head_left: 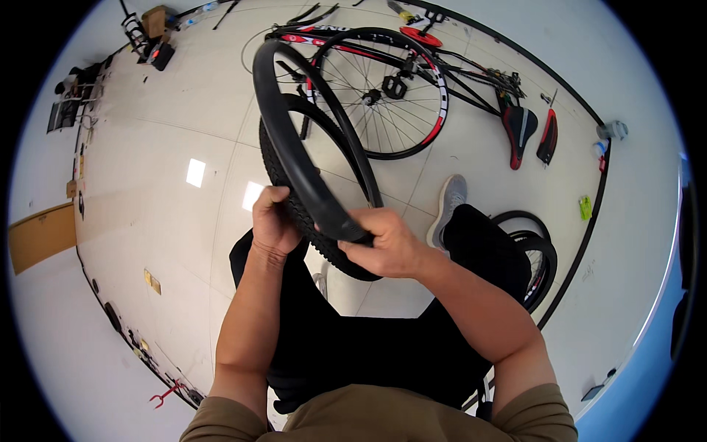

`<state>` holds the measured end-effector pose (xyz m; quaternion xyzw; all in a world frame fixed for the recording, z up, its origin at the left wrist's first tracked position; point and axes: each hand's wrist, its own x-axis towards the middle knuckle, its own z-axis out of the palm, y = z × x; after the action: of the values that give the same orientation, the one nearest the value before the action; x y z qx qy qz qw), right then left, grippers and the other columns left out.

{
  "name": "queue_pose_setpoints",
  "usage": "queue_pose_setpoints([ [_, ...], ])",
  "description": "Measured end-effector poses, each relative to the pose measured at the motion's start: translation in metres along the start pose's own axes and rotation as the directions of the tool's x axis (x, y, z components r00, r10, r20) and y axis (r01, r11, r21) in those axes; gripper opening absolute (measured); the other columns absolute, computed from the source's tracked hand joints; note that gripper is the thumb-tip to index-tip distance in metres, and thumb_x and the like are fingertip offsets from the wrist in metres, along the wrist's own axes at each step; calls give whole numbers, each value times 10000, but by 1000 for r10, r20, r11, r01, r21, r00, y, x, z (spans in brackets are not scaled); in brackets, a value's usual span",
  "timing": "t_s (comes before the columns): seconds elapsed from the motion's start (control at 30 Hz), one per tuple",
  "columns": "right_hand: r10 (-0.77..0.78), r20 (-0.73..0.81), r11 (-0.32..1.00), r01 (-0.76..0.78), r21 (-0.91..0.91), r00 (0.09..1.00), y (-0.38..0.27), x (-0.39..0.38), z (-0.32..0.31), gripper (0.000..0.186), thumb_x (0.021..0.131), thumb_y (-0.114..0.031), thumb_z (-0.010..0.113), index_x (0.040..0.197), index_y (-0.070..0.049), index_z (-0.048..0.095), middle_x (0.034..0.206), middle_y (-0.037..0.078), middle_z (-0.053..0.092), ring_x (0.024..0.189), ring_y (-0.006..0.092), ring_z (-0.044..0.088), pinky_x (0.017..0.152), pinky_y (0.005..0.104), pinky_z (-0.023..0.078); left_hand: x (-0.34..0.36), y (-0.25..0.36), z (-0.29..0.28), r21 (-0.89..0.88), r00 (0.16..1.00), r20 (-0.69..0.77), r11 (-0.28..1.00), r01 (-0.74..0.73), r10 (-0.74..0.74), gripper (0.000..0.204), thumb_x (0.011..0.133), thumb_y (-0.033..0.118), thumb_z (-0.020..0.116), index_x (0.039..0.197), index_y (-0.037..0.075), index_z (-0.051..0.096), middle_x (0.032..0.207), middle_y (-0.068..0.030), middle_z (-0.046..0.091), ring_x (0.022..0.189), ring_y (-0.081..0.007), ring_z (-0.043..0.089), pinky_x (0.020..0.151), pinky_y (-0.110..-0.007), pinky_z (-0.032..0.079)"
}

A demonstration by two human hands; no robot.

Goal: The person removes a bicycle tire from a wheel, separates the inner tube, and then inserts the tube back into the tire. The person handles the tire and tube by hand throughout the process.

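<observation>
Between my knees stands a black bicycle tyre (324, 244) with a knobbly tread, tilted away from me. A smooth black inner tube (289, 147) loops up above it and runs down along its near side. My left hand (274, 227) is closed on the left side of the tyre, its thumb up against the rubber. With fingers curled, my right hand (387, 243) grips the lower end of the inner tube, right beside the tyre's edge. What the fingers under the tube touch is hidden.
Ahead on the tiled floor lies a black and red bicycle frame (471, 96) with a spoked wheel (373, 96). A saddle (519, 132) and mudguard (547, 137) lie to its right. More tyres (541, 258) rest by my right leg. Assorted parts line the left wall.
</observation>
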<state>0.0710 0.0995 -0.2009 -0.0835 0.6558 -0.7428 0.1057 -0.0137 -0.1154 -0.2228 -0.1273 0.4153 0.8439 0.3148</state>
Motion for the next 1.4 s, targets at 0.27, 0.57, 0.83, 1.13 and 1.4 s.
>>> queue_pose_setpoints([
  [0.27, 403, 23, 915, -404, 16, 915, 30, 6, -2, 247, 779, -12, 598, 1001, 24, 699, 779, 63, 676, 738, 153, 619, 708, 311, 481, 44, 23, 16, -215, 1000, 4, 976, 15, -14, 911, 928, 762, 408, 1395, -17, 477, 1288, -216, 564, 1182, -374, 569, 1034, -596, 463],
  [0.57, 567, 123, 823, -564, -63, 814, 46, 19, -9, 449, 740, 32, 510, 1173, 53, 628, 1028, 252, 689, 1018, 363, 661, 888, 393, 504, 82, 40, 6, -368, 997, 66, 930, -20, 48, 601, 984, 371, 577, 1375, -74, 477, 923, -144, 703, 809, -274, 700, 779, -414, 586],
  [0.83, 795, -79, 606, -795, 40, 602, 120, 43, -58, 478, 801, -8, 558, 1273, 20, 627, 1197, 222, 681, 1140, 314, 656, 963, 361, 506, 89, 38, 12, -409, 994, 105, 912, 20, 26, 616, 982, 385, 558, 1387, -71, 472, 870, -151, 692, 786, -283, 683, 725, -418, 535],
  [1.13, 931, -326, 203, -975, 94, 162, 263, 2, -48, 495, 643, -247, 833, 939, 126, 699, 839, 226, 714, 703, 325, 719, 606, 461, 577, 87, 31, 16, -345, 988, 152, 938, 26, 29, 706, 968, 406, 594, 1474, -39, 386, 815, -9, 539, 697, -112, 461, 652, -290, 377],
  [1.4, 985, -67, 171, -955, 242, 160, 252, 13, -39, 265, 690, -31, 779, 902, 100, 687, 824, 166, 692, 660, 274, 673, 550, 440, 548, 90, 26, 7, -392, 959, 284, 915, 90, 27, 770, 997, 499, 491, 1526, -23, 290, 888, -91, 607, 704, -196, 520, 659, -386, 409],
])
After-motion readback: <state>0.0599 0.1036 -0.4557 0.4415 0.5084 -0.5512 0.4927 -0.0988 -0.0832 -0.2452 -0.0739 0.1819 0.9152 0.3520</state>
